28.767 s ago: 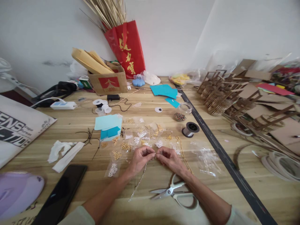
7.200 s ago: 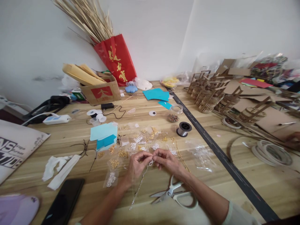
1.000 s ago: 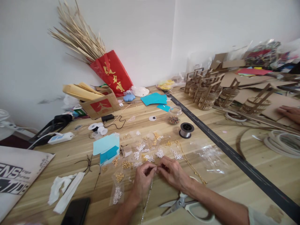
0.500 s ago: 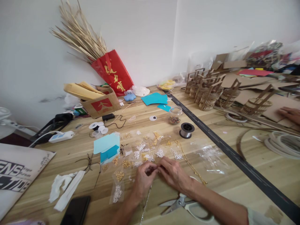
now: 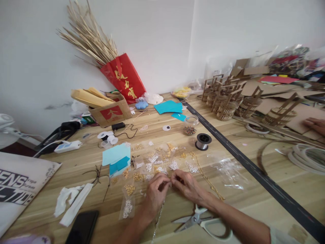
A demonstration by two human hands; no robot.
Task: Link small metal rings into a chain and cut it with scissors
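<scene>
My left hand (image 5: 155, 190) is closed in a pinch, and a thin silver chain (image 5: 158, 221) runs down from under it toward the front edge of view. Fingertip to fingertip with it, my right hand (image 5: 187, 185) also pinches; the small piece between its fingers is too tiny to make out. Just beyond both hands lie small plastic bags of silver rings (image 5: 173, 165) and gold findings (image 5: 137, 177). Scissors with pale handles (image 5: 195, 219) rest partly under my right forearm. A gold chain (image 5: 207, 178) lies to the right of my right hand.
A wire spool (image 5: 202, 144) and a glass jar of beads (image 5: 190, 128) stand farther back. Clear plastic bags (image 5: 231, 171) lie at right, beside a dark strip (image 5: 228, 149). A phone (image 5: 82, 227) is front left. Small wooden baskets (image 5: 225, 106) and another person's hand (image 5: 315, 124) are at right.
My hands stay pinched together in nearly the same place, with the right fingers shifted slightly. The whole view has moved a little.
</scene>
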